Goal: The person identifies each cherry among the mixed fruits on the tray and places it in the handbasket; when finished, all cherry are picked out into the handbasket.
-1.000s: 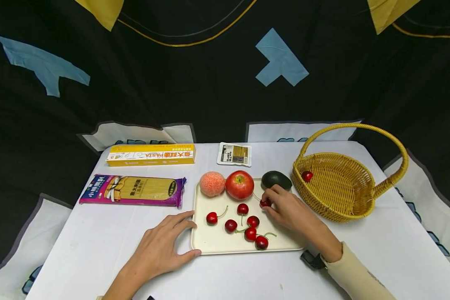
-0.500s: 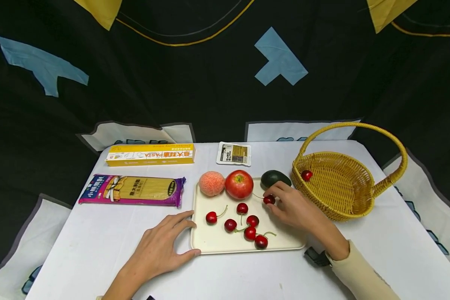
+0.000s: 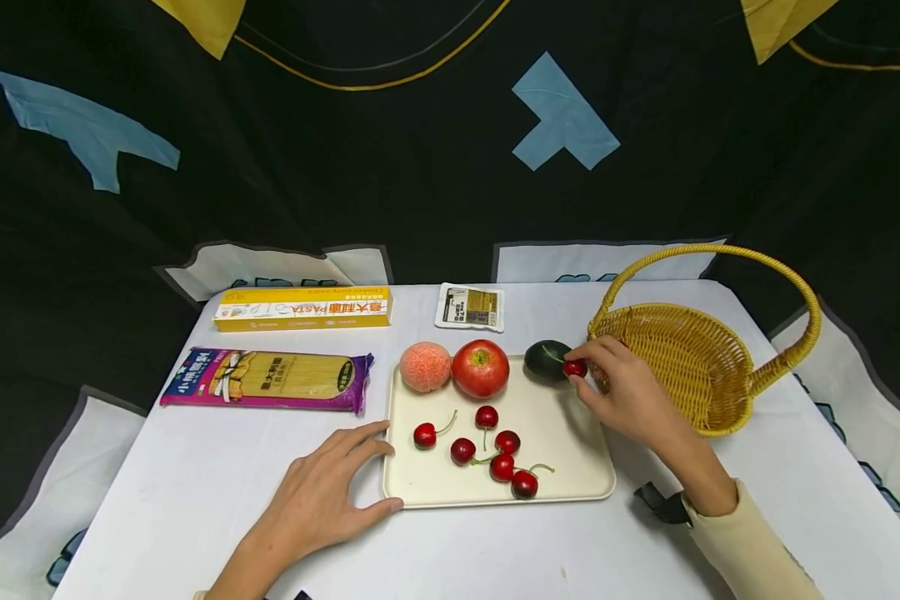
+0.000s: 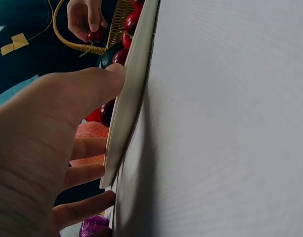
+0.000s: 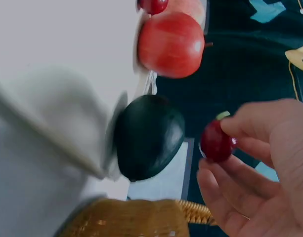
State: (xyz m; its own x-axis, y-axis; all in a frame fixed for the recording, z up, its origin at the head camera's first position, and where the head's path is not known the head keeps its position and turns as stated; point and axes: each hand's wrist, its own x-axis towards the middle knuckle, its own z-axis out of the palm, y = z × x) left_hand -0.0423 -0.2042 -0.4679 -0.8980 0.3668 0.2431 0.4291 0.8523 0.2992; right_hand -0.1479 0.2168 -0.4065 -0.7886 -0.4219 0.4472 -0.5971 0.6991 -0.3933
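Note:
My right hand [image 3: 633, 396] pinches a dark red cherry [image 3: 574, 367] by thumb and fingertips, in the air by the avocado [image 3: 546, 362] and the near side of the wicker basket [image 3: 708, 358]. The right wrist view shows the held cherry [image 5: 218, 141] with a bit of green stem. My left hand [image 3: 318, 492] rests with fingers spread at the left edge of the cream tray [image 3: 427, 483]; its thumb and fingers touch the rim [image 4: 134, 94]. Several stemmed cherries [image 3: 502, 467] lie on the tray, below a red apple [image 3: 480, 369] and a peach [image 3: 425, 367].
At the back left lie a yellow pasta box [image 3: 303, 309] and a purple bag of spaghetti [image 3: 266, 381]. A small white sachet [image 3: 469, 307] lies behind the tray. The basket's tall handle [image 3: 720, 249] arches over it. A dark curtain [image 3: 390, 175] hangs behind the table.
My right hand has lifted the cherry off the tray and carried it right and back, toward the basket. It now hides the cherry in the basket. My left hand has stayed at the tray.

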